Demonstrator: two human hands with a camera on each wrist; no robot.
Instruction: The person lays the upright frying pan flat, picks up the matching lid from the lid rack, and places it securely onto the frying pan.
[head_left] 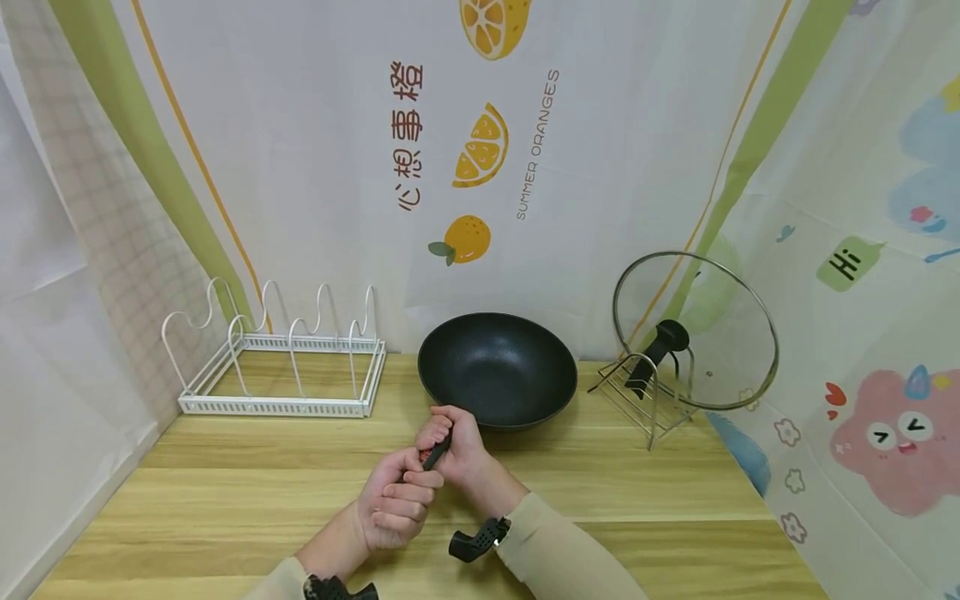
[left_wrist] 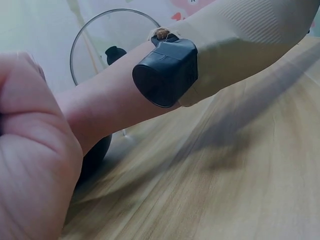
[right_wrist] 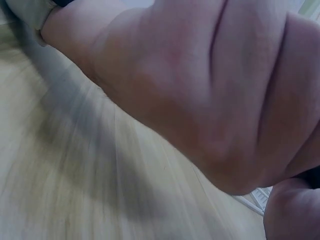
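Note:
A black wok (head_left: 495,367) is at the middle of the table, its inside facing me and its near rim by my right hand. My right hand (head_left: 459,442) grips the black handle (head_left: 438,452) close to the wok, fingers curled round it. Nearer to me, my left hand (head_left: 401,500) holds the same handle with curled fingers. A short dark stretch with a reddish spot shows between the two hands; the rest is covered by fingers. In the left wrist view the left palm (left_wrist: 30,150) fills the left edge, and the right hand (right_wrist: 215,100) fills much of the right wrist view.
On the left stands a white wire rack (head_left: 273,407) with upright loops. At the right, a glass lid (head_left: 720,333) with a black knob leans upright in a small wire stand (head_left: 652,417). Beneath lies a wooden table (head_left: 247,483), backed by a printed curtain (head_left: 322,167).

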